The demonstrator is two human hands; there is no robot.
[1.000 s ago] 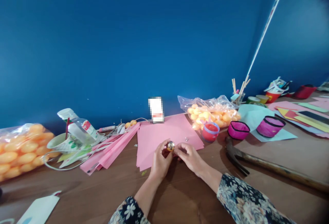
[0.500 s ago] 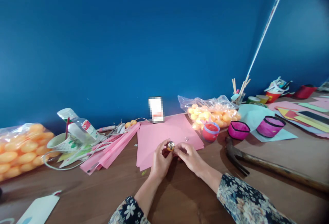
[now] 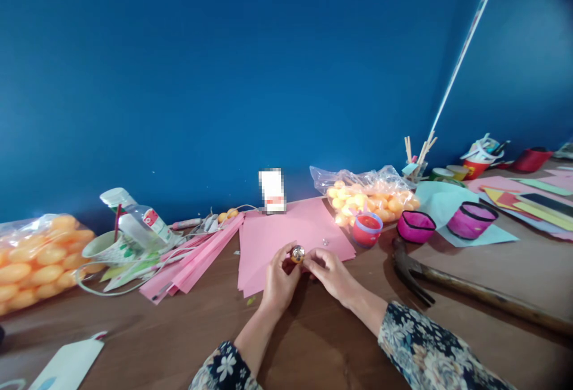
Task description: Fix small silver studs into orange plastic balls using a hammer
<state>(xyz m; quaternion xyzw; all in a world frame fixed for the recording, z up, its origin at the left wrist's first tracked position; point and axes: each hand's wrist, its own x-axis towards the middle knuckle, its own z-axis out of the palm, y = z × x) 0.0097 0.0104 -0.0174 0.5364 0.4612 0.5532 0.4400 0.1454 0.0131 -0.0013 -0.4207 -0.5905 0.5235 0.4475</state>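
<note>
A small round gold ball with a shiny silvery top (image 3: 298,253) is pinched between the thumb and fingers of my left hand (image 3: 281,279). From the other side, my right hand (image 3: 330,273) has its thumb and fingertips closed against the ball's edge; whether they grip something tiny there is hidden. Both hands are just above the near edge of a stack of pink paper sheets (image 3: 286,229). On that paper, beyond my right hand, lies a small clear shiny piece (image 3: 325,241).
Right of the paper stand a red cup (image 3: 367,236), a bag of orange balls (image 3: 371,196), two magenta fabric rings (image 3: 416,227) and a claw hammer (image 3: 474,285). On the left are pink strips (image 3: 197,264), a plastic bottle (image 3: 145,226) and another bag of orange balls (image 3: 42,258). A blue partition (image 3: 224,79) rises behind.
</note>
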